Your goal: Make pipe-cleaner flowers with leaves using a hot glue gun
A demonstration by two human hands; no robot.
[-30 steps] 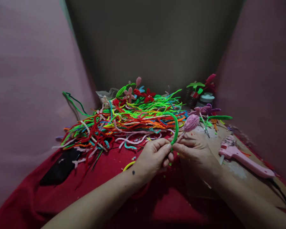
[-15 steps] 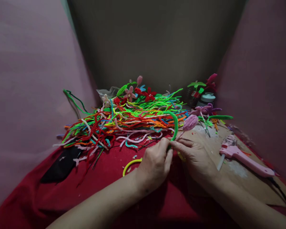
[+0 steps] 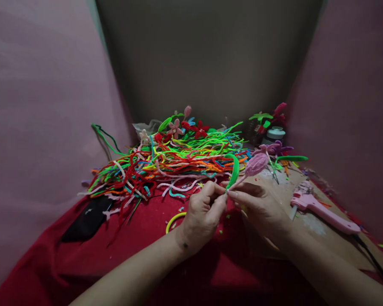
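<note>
A green pipe-cleaner leaf, curved over at its top, rises from between my hands. Beside it a pink pipe-cleaner flower bud tilts to the right on its pink stem. My left hand is closed, its thumb and forefinger pinching the base of the leaf. My right hand is closed as well, pinching the bud's stem where it meets the leaf. The fingertips of both hands touch at this joint, and the lower ends are hidden. Below my left wrist lies a yellow ring, partly covered.
A heap of coloured pipe cleaners spreads behind my hands, with finished flowers on top. A pink glue gun lies on cardboard to the right. At left is a black phone-like slab; a lidded jar stands at the back.
My left hand has turned slightly and its grip has shifted at the joint. The green leaf now shows more of its broad side. The view has moved a little.
</note>
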